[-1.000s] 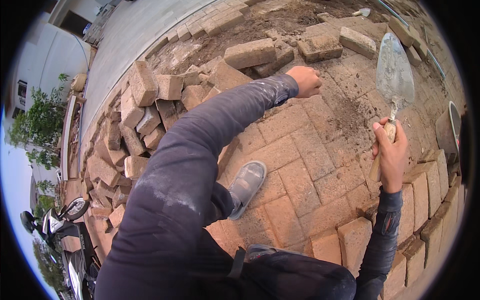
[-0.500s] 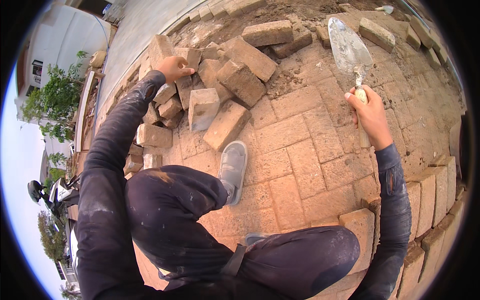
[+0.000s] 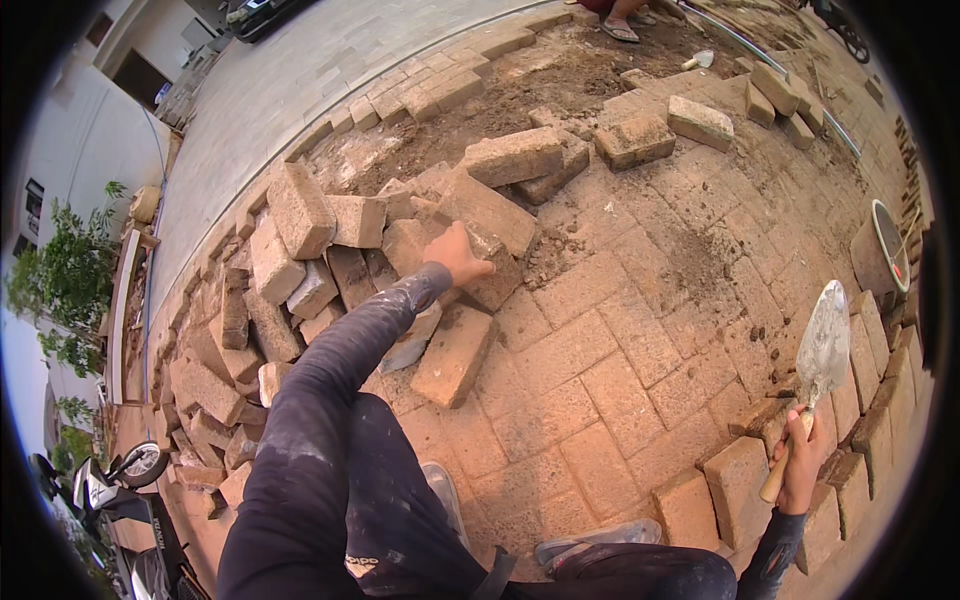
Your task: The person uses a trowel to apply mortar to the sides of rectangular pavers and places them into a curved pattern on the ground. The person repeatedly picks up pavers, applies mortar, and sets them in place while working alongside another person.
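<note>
My left hand (image 3: 458,257) reaches across to the loose heap and rests on a tilted paving brick (image 3: 497,285), fingers curled over it; the fingertips are partly hidden. Close beside it, another paving brick (image 3: 455,355) lies on the laid paving (image 3: 590,350), and a larger one (image 3: 490,212) leans just behind. At the lower right my right hand (image 3: 800,462) is closed round the wooden handle of a pointed trowel (image 3: 825,345). Its blade points up and away, smeared with grey-white mortar, above a row of bricks standing on edge (image 3: 738,490).
Loose bricks (image 3: 205,390) spread along the left. A bucket (image 3: 868,255) stands at the right edge. Far off lie a second trowel (image 3: 702,60) and a thin pipe (image 3: 770,80), near another person's sandalled foot (image 3: 620,30). A motorcycle (image 3: 115,500) is parked at the lower left.
My left hand has moved from the left bricks rightward onto the tilted brick. My right hand has drawn the trowel back toward the lower right. The view has shifted, bringing the bucket and another person's foot in.
</note>
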`<state>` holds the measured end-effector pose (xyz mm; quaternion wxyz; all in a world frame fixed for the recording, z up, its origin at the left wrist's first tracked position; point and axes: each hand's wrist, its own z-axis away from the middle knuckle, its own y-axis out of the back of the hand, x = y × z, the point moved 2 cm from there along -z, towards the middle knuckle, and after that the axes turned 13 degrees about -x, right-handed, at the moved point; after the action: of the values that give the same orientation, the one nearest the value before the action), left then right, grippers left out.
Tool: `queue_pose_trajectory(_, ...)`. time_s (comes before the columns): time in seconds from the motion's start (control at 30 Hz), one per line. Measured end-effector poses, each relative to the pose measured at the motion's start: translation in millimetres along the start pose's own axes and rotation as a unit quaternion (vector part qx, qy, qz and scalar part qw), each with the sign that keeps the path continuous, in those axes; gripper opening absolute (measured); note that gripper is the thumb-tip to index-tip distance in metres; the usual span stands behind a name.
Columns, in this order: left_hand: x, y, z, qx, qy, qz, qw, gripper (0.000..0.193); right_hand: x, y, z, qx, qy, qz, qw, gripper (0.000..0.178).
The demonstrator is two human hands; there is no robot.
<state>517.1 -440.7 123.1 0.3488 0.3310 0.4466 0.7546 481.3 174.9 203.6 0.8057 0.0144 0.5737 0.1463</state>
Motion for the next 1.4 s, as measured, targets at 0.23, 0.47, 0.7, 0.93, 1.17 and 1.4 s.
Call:
queue_pose_trajectory(0.23,61,14,43,-0.015,-0.318,-0.153,0.936,0.085,-10,-45,103,0.049,-0.042,-0.029,0.997,0.021)
queue_pose_trajectory(0.47,142,-8,81,-0.064,-0.582,-0.272,0.764,0.085,-28,-62,185,0.139,-0.061,0.003,0.988,0.020)
queue_pose_trajectory(0.7,142,-61,80,-0.006,-0.709,-0.318,0.629,0.082,-20,-80,269,0.204,-0.149,-0.010,0.968,0.025)
queue_pose_trajectory(0.93,134,-67,63,-0.083,-0.605,-0.134,0.781,0.121,-2,-103,296,0.215,-0.163,-0.064,0.961,0.024)
queue_pose_trajectory(1.17,122,-73,72,-0.113,-0.453,0.020,0.884,0.129,68,-141,195,0.005,-0.151,-0.071,0.986,0.027)
queue_pose_trajectory(1.4,125,-69,75,-0.122,-0.330,0.084,0.932,0.118,153,-221,94,-0.093,-0.100,-0.138,0.981,0.039)
